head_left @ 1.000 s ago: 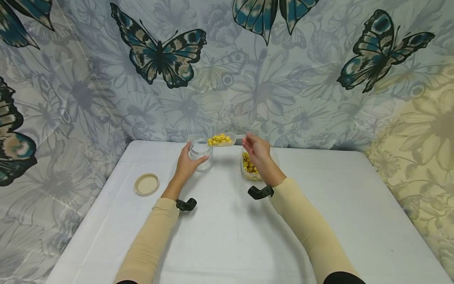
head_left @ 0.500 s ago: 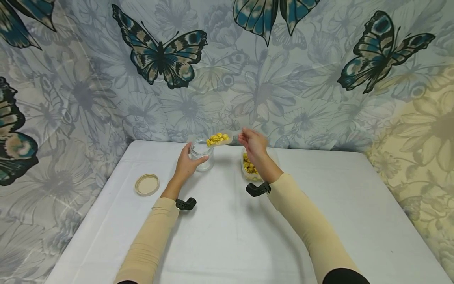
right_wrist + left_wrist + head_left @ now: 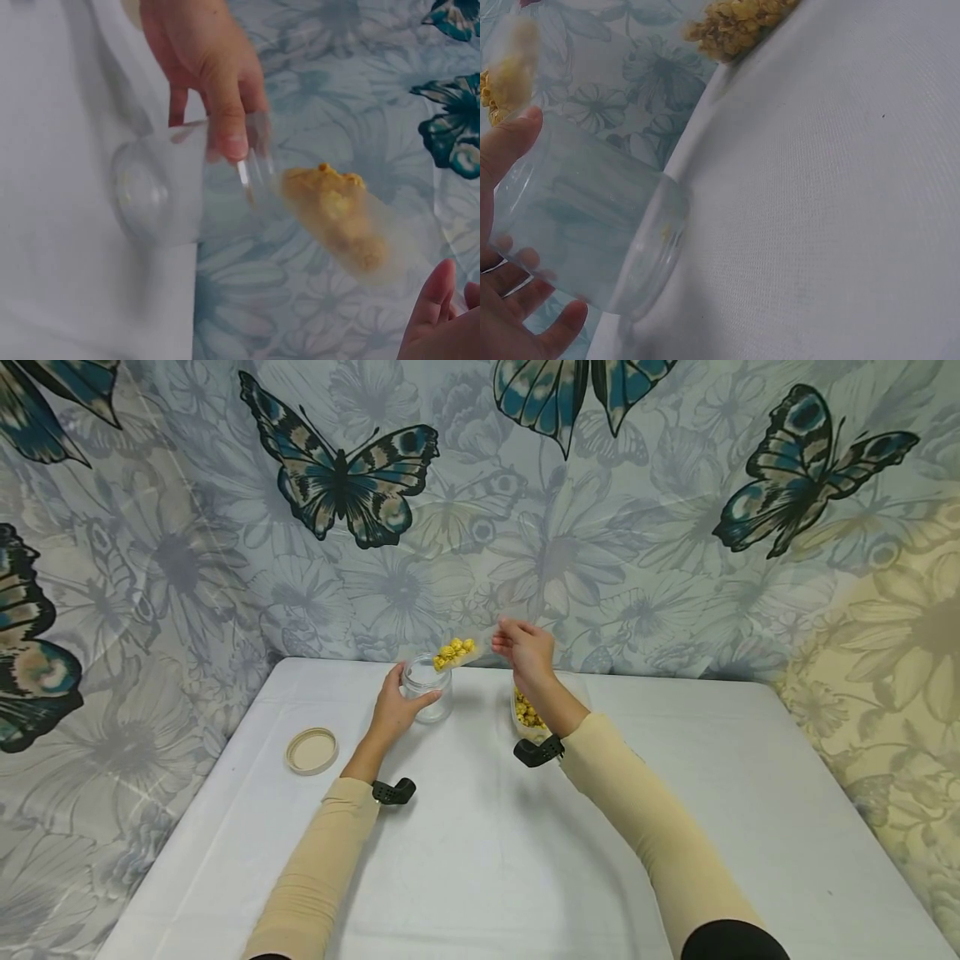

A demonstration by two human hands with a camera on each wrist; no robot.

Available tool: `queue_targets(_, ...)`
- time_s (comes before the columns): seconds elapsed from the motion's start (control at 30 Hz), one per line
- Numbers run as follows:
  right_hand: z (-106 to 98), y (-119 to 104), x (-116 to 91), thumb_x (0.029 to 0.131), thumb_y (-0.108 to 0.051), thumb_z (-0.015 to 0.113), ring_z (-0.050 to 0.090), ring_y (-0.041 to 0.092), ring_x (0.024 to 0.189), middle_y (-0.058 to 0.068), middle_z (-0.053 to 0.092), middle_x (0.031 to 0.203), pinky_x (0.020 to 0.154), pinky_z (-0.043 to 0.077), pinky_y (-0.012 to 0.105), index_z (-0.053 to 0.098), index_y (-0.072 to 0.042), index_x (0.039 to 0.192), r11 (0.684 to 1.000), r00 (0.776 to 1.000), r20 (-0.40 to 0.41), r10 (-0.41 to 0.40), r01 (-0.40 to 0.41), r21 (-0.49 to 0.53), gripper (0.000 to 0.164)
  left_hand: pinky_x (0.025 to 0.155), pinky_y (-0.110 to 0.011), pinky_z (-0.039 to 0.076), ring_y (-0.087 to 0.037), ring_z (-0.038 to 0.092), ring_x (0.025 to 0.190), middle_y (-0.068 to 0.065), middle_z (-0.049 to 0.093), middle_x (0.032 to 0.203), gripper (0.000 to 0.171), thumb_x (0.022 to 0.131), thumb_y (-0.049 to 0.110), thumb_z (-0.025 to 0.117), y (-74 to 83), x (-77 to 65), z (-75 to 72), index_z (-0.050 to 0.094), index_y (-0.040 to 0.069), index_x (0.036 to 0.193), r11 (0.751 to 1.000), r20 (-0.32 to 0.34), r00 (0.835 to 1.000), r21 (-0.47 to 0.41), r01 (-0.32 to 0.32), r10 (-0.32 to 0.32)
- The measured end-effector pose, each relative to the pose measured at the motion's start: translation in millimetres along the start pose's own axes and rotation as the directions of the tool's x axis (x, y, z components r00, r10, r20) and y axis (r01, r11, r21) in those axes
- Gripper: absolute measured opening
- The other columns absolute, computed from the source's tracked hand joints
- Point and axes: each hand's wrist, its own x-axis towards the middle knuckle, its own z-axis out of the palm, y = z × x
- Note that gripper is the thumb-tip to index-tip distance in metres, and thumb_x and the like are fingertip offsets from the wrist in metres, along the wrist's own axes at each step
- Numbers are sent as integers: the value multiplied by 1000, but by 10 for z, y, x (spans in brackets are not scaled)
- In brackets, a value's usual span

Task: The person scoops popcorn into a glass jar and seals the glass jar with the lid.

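Observation:
My left hand (image 3: 395, 708) grips a clear jar (image 3: 433, 703) near its mouth, thumb on one side and fingers on the other. In the left wrist view the jar (image 3: 592, 217) looks bare inside except for a tiny yellow speck low down. My right hand (image 3: 531, 656) pinches the handle of a translucent scoop (image 3: 390, 259). Yellow popcorn (image 3: 454, 652) fills the scoop, which slopes down toward the jar, its tip right over the mouth. Below the right forearm stands a clear tub (image 3: 534, 735) of popcorn, partly hidden by that arm.
A round, pale lid (image 3: 311, 750) lies on the white-covered table (image 3: 480, 860), left of the left hand. Directly behind the table's far edge rises a butterfly-print backdrop (image 3: 555, 552). Black wrist cameras jut from both sleeves.
My right hand has risen and moved left, tilting the scoop more steeply toward the jar. Popcorn has gathered nearer the scoop's tip. The left hand and jar have stayed in place.

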Motion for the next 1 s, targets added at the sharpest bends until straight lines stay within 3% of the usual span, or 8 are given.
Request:
queue_targets(0.17,26,26,2,93,-12,66,62,10,54,1,65,64,56,56,20,64,-4,87,999,999,27,-23,24,-23,10,121,-51,23,-32,27,146,-14,29,158,98,82,47,75,-21,-10,3,20,10,155,1000,4,1000,-1,6,-6)
queue_targets(0.7,125,11,52,90,-18,71,60,11,55,1,64,68,55,56,21,66,-6,90,989,993,55,-108,113,-94,13,120,-51,24,-31,29,145,-13,31,156,95,82,48,74,-12,-1,-32,23,12,154,1000,10,1000,1,-17,17)
queue_targets(1.0,163,12,61,88,-22,74,61,9,58,0,65,72,57,57,21,68,-4,95,970,982,129,-136,159,-182,20,121,-50,24,-31,27,147,-12,29,158,97,82,47,75,1,-15,-14,21,12,154,1000,15,1000,4,1,-1)
